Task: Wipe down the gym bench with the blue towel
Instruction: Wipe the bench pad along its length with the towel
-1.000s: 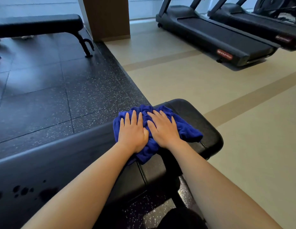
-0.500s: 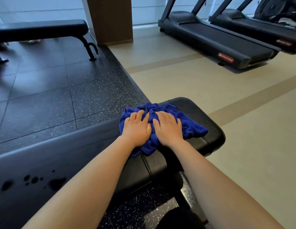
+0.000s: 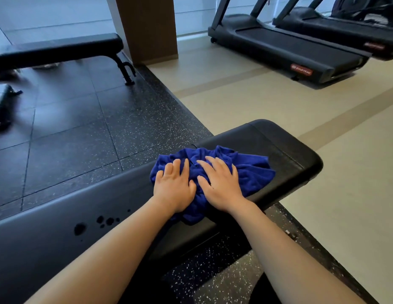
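Both hands on the blue towel (image 3: 252, 172), lower centre of frame. Left hand (image 3: 174, 189) and right hand (image 3: 219, 186) lie palm-down, side by side, fingers extended and only slightly spread. They press the cloth flat rather than grip it; nothing is closed in either fist.

Change over the last second: the towel and both hands have slid back from the rounded end of the gym bench (image 3: 285, 150) toward the lower left. More bare black pad now shows between towel and end cap. The cloth is also more bunched under the palms. I read this as the return half of a wiping stroke, with the end section likely covered.

Still to do, in my judgement: the long run of pad toward lower left, where dark droplets (image 3: 103, 221) sit untouched. They look like liquid spots, though from here I cannot rule out marks in the surface.

Edges: towel overhangs the pad's near edge slightly below the left hand and reaches close to its far edge. The bench is narrow, so a sideways push would carry the cloth off onto the speckled floor (image 3: 81, 137).

Open room: the path along the pad toward the droplets is unobstructed. Second bench (image 3: 59, 48) upper left and treadmills (image 3: 290, 51) upper right are well apart.
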{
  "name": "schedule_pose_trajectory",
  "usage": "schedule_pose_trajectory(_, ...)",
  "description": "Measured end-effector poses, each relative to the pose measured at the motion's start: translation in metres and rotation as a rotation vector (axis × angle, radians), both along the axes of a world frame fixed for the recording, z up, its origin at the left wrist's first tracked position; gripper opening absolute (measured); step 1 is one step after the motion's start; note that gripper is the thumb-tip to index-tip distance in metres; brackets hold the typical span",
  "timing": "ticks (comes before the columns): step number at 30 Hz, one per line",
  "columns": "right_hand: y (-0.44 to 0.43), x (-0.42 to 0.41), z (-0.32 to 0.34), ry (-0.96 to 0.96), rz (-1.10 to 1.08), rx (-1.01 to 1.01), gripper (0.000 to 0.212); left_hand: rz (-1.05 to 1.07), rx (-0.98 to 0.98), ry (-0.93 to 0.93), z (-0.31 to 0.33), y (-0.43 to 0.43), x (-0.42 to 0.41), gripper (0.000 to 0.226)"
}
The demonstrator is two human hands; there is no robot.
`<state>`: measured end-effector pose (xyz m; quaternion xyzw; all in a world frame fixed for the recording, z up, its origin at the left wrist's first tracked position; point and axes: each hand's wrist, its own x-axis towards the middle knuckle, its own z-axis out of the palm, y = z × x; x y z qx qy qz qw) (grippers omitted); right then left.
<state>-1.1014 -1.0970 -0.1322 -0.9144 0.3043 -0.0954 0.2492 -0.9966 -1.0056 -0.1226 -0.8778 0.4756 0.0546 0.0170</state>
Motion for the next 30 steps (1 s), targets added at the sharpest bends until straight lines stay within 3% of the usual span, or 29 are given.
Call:
schedule_pose_trajectory(5,0.007,0.021,-0.002,0.044,0.009,-0.050,0.048,-0.054,-0.046,0.108,-0.008,0.007,0.016,0.060)
schedule_pose_trajectory(19,-0.046,0.070,-0.007,-0.005,-0.033,-0.081,0.044,-0.043,-0.040,0.107,-0.012,-0.048,0.057,0.057)
schedule_pose_trajectory(30,-0.015,0.049,0.009,0.116,-0.033,-0.060,0.048,-0.066,-0.051,0.102,-0.012,-0.015,0.042,0.058)
